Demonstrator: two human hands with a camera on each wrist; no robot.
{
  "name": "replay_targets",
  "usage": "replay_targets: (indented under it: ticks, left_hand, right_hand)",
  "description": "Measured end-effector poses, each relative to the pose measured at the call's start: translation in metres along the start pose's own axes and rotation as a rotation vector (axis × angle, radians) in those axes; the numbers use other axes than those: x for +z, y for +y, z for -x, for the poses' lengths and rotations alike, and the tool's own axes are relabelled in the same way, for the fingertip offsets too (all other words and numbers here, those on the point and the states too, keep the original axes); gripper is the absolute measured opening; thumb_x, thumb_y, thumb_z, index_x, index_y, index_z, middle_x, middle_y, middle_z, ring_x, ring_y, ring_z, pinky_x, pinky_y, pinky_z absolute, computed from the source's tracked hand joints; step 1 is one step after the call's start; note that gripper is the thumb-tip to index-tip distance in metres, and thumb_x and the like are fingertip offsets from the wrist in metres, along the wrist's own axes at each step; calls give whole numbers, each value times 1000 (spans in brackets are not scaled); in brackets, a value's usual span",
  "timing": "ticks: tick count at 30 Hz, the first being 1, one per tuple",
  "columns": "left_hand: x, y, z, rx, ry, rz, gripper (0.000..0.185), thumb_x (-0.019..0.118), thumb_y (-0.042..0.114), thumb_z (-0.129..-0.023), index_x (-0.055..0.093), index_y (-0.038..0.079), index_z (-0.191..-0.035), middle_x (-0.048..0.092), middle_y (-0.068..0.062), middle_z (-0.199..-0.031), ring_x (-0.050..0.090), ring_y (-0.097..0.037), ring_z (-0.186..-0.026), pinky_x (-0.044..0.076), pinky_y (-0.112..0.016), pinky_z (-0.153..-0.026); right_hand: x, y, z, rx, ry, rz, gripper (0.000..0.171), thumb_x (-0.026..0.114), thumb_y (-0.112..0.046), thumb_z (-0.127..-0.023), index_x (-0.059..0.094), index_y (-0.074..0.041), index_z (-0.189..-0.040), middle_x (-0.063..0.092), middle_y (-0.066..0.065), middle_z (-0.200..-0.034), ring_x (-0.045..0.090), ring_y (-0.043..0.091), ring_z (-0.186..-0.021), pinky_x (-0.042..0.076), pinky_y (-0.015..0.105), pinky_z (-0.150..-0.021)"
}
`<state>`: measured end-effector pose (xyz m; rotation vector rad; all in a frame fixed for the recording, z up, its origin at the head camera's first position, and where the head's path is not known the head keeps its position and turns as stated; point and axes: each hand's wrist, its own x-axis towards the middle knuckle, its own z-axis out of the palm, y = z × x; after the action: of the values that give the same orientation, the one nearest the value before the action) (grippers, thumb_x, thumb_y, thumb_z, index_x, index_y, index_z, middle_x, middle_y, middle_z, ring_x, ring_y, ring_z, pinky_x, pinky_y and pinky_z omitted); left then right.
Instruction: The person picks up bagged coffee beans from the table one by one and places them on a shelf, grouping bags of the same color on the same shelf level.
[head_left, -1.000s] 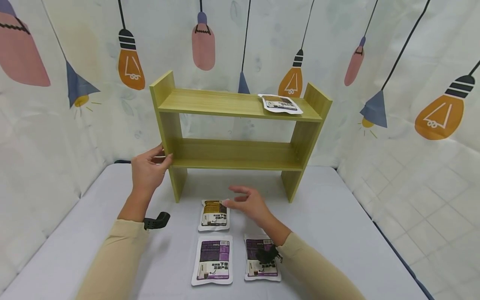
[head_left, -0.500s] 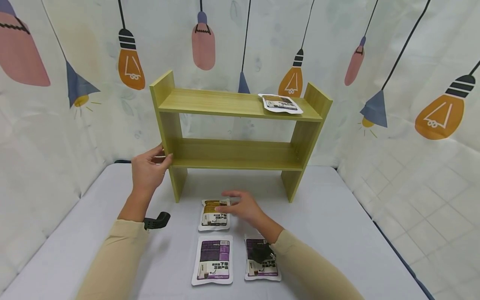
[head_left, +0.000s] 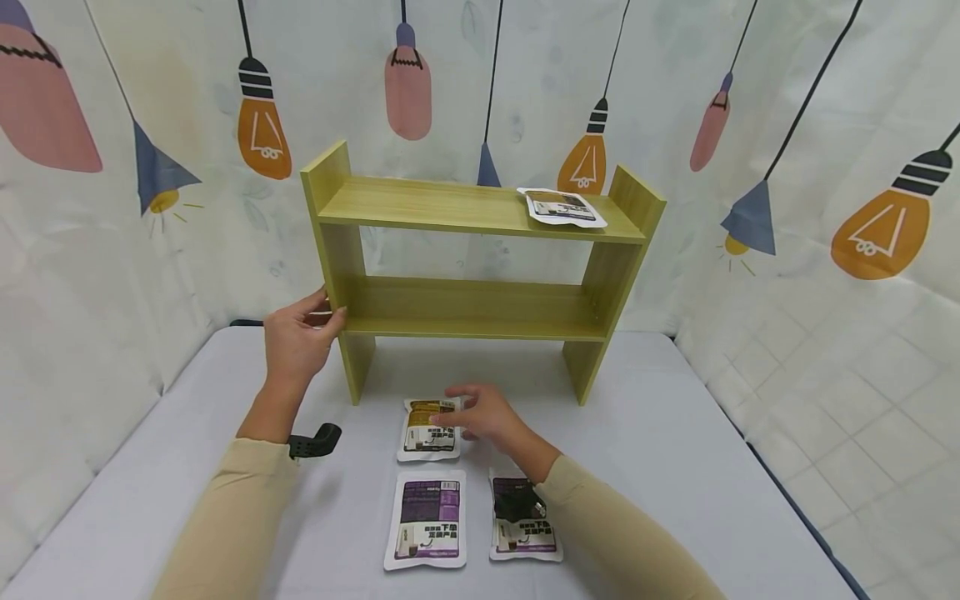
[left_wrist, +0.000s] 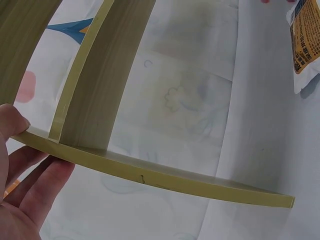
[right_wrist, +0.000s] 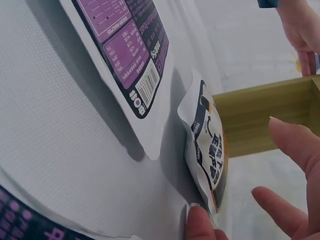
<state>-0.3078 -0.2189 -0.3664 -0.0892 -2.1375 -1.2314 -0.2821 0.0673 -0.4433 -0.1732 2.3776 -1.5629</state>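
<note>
While the brown pouch (head_left: 428,428) lies flat on the counter (head_left: 660,450), just in front of the wooden shelf unit (head_left: 480,258) and behind two purple pouches (head_left: 425,521), its right edge meets the right hand (head_left: 483,414). Right fingers (right_wrist: 200,227) are spread and only slightly bent; one fingertip touches the pouch's lower corner, the others hover above it, gripping nothing. This forearm crosses the right-hand purple pouch (head_left: 522,525). The left hand (head_left: 295,342) grips the shelf unit's left upright at the lower board, thumb (left_wrist: 12,122) on the front edge, fingers behind. A further pouch (head_left: 562,207) lies at the top board's right end. Behind hangs a curtain (head_left: 825,167) printed with lamps.
</note>
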Motion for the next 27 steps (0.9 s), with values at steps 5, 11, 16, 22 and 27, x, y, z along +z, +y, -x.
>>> replay_targets:
  ticks: [5,11,16,22,27]
  left_hand:
    - [1,-1,0,10,2,-4,44,72,18,-95,65,14,-138,74,-18,-123,75,-37,-99,45,1,-67]
    - [1,0,-1,15,10,-1,44,72,17,-94,65,14,-137,74,-18,-122,75,-37,-98,46,1,-66]
    - [-1,2,0,12,4,-7,44,72,17,-95,65,14,-138,74,-17,-123,75,-37,-99,45,1,-66]
    - [-1,1,-1,22,6,-7,44,72,17,-94,65,14,-137,74,-18,-121,75,-38,-97,46,1,-65]
    - [0,0,-1,27,9,-5,44,72,15,-94,66,12,-137,75,-19,-120,75,-39,-95,46,1,-65]
  right_hand:
    - [2,-1,1,29,-8,22,61,90,-25,-78,68,-10,-133,59,21,-136,66,25,-99,63,39,-74]
    - [6,-2,1,2,13,59,50,91,-22,-77,74,-11,-124,59,14,-140,63,29,-111,62,39,-76]
    - [11,-2,0,-33,33,106,54,91,-21,-76,73,-10,-126,60,16,-140,60,34,-117,61,36,-74]
    - [16,-1,-3,-47,48,144,61,90,-23,-77,68,-10,-133,60,18,-141,59,38,-122,57,45,-89]
    - [21,0,-5,-46,66,183,58,91,-23,-76,71,-11,-129,61,17,-141,58,39,-126,52,53,-102]
